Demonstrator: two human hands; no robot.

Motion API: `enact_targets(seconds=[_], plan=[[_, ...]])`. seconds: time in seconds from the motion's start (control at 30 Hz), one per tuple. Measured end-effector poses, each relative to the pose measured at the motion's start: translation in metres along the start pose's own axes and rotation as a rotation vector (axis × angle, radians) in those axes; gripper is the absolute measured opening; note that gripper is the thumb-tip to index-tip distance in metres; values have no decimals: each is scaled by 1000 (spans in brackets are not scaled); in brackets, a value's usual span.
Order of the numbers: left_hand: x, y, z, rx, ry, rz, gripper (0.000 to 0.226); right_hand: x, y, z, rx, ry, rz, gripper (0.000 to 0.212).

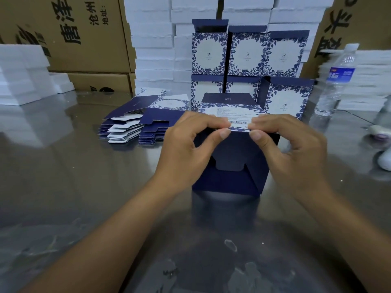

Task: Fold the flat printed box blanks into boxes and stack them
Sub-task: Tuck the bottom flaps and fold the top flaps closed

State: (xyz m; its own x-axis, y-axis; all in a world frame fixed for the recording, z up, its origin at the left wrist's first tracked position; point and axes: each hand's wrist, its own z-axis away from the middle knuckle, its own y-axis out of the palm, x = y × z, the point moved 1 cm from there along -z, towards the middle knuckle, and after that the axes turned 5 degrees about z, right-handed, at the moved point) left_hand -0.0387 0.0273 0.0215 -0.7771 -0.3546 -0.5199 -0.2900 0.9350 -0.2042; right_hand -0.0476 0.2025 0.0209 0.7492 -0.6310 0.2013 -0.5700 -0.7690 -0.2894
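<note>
A dark blue box [230,176] stands on the shiny desk [84,197], in the middle, just in front of the person. It looks half made. The side that faces us has flaps that look tucked into each other. The top side has blue flowers and a white label with black bars.

The left hand [190,142] and the right hand [287,144] both hold the near top edge of the box. Each grip is a pinch. The thumb presses the near side just under the edge, and the fingers curl over the top. The two hands are close together, one on each side of the black bars.

The box is thin card. I think it is very light and a bit stiff, but it can bend or dent if you squeeze hard. The printed side looks smooth, so fingers may slip on it. The best place to hold it is on the edges and folds, where the card is strongest, not on the flat middle of a side. The job right now looks like pressing a fold sharp.

Behind the box on the left lies a pile of flat blanks [131,125]. Right behind it, done boxes [247,53] stand stacked in two rows with their lids up. I think this box should go there. A water bottle [336,81] stands on the right.
</note>
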Motion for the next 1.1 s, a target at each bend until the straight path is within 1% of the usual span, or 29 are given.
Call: enact_targets(seconds=[0.13, 0.3, 0.4, 0.47, 0.53, 0.67, 0.83, 0.97, 1.1], plan=[[2, -4, -2, 3, -59, 42, 2, 1, 3, 0, -10, 24, -8, 19], [3, -4, -4, 23, -60, 54, 7, -2, 2, 1, 15, 32, -59, 11], [6, -6, -3, 30, -74, 81, 13, -6, -2, 2, -13, 88, -113, 12], [8, -8, -3, 34, -79, 99, 18, -8, -2, 2, -11, 111, -114, 8], [8, -8, -3, 32, -89, 117, 17, -8, -2, 1, 3, 120, -98, 4], [11, -9, -3, 5, -177, 200, 12, -8, -1, 0, 7, 162, -105, 5], [14, -11, -5, -11, -192, 170, 9, -11, -1, 1, -1, 185, -139, 5], [17, -13, -6, 13, -205, 216, 14, -16, -3, 3, -4, 269, -216, 8], [18, -16, -7, 41, -216, 271, 19, -16, -3, 3, -2, 284, -187, 7]])
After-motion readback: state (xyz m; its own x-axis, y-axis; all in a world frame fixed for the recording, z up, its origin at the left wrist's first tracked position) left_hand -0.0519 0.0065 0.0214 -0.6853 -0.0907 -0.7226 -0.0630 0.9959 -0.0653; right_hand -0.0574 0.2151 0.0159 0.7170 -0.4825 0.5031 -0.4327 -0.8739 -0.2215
